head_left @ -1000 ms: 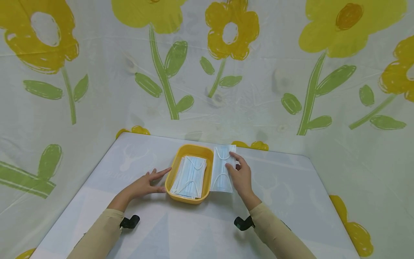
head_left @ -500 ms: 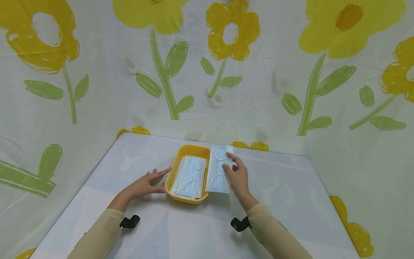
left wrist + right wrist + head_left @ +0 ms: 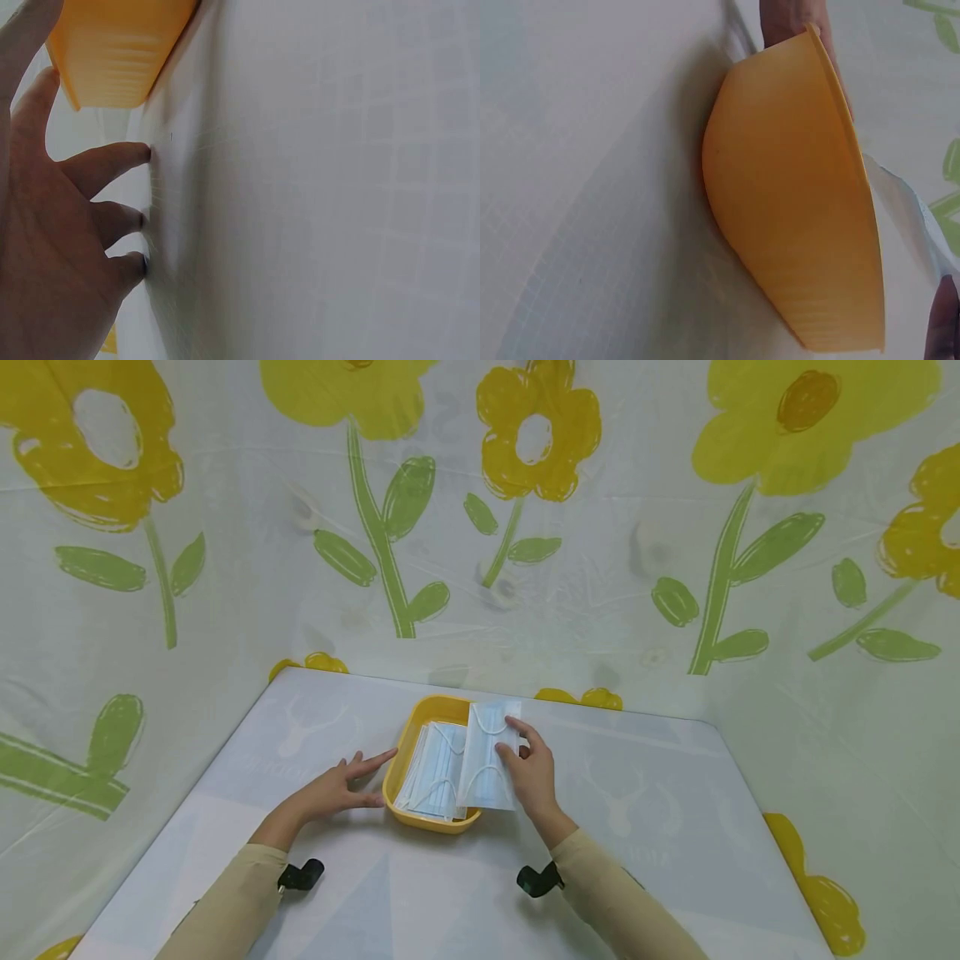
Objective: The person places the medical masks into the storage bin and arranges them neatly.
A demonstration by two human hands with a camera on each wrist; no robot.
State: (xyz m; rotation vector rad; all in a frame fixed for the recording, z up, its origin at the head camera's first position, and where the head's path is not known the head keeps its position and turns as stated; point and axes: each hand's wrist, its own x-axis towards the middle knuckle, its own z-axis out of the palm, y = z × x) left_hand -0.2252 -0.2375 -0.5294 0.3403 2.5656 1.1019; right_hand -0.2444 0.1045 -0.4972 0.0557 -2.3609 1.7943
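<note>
A yellow plastic basin (image 3: 398, 774) stands on the table with a stack of blue face masks (image 3: 433, 768) inside. My right hand (image 3: 531, 774) pinches a single face mask (image 3: 486, 760) by its right edge, holding it over the basin's right rim, partly in front of the stack. White ear loops lie across this mask. Against the basin's left rim, my left hand (image 3: 341, 787) rests with thumb and index finger spread and touching it. In the left wrist view the other fingers (image 3: 112, 161) reach down to the tabletop. The right wrist view shows the basin's side (image 3: 791, 180) and the mask's edge (image 3: 911, 206) above its rim.
The pale printed table (image 3: 637, 777) extends around the basin on all sides. A white curtain (image 3: 600, 610) with yellow flowers hangs behind and beside it. A black wrist camera (image 3: 302, 874) sits on the left sleeve, another (image 3: 540, 881) on the right.
My right hand has moved left with the pinched face mask, from beside the basin to over its right part. My left hand has stayed at the left rim.
</note>
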